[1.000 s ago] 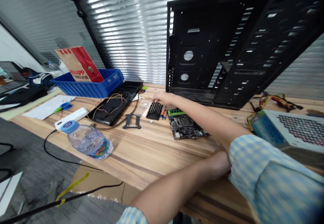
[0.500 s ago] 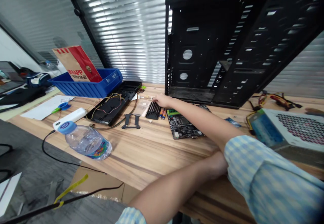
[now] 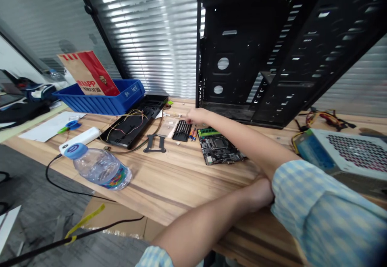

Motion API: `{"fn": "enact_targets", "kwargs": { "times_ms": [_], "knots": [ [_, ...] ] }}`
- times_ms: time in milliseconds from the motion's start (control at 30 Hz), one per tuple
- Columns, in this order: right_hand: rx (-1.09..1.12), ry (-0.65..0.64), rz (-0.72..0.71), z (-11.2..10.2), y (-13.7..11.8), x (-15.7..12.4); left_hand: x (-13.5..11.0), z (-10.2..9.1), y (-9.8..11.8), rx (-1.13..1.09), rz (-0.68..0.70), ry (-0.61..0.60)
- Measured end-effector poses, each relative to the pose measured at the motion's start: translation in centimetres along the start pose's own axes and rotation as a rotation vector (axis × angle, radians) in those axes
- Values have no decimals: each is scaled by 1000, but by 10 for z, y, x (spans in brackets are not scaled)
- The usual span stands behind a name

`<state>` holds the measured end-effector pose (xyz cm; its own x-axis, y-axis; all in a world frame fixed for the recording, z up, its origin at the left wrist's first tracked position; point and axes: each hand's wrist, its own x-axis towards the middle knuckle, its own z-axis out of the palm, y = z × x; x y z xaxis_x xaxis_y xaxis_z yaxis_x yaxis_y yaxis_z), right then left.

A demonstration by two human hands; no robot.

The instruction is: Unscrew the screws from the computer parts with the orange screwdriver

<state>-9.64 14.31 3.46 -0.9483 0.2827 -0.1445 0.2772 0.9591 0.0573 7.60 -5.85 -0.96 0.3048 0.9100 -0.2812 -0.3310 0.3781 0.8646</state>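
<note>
My right hand [image 3: 197, 116] reaches across the wooden workbench [image 3: 169, 186] and hovers just beyond a black finned block [image 3: 182, 131], holding nothing visible. Beside that block lie small orange-and-blue batteries [image 3: 192, 134] and a computer motherboard [image 3: 217, 149] with a green RAM stick [image 3: 207, 132]. My left hand [image 3: 260, 194] rests on the bench under my right forearm, partly hidden by my checked sleeve [image 3: 314, 206]. Its fingers do not show. A black metal CPU bracket [image 3: 155, 143] lies to the left of the block.
A black PC case chassis [image 3: 242, 57] stands behind the motherboard. A power supply [image 3: 347, 154] sits at right, and a wired black panel [image 3: 128, 126] lies at left. A water bottle [image 3: 98, 168], blue crate [image 3: 99, 104] and power bank [image 3: 80, 140] occupy the left.
My right hand stays over the same spot, with its fingers curled slightly more. The whole scene has shifted a little left and up in view, as the head moved.
</note>
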Motion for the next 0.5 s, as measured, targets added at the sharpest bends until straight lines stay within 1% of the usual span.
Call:
{"fn": "enact_targets", "kwargs": {
  "times_ms": [133, 200, 333, 433, 500],
  "knots": [
    [-47, 19, 27, 4, -2, -1, 1, 1, 0, -65, 123, -40],
    [-59, 23, 42, 7, -2, 2, -1, 1, 2, -67, 154, -47],
    [-79, -10, 32, 9, 0, 9, -5, 1, 8, -65, 120, -47],
    [-95, -46, 3, 8, 1, 11, -8, 2, 14, -64, 139, -46],
    [-106, -61, -22, 7, 1, 11, -9, 3, 17, -47, 118, -42]
  ]
}}
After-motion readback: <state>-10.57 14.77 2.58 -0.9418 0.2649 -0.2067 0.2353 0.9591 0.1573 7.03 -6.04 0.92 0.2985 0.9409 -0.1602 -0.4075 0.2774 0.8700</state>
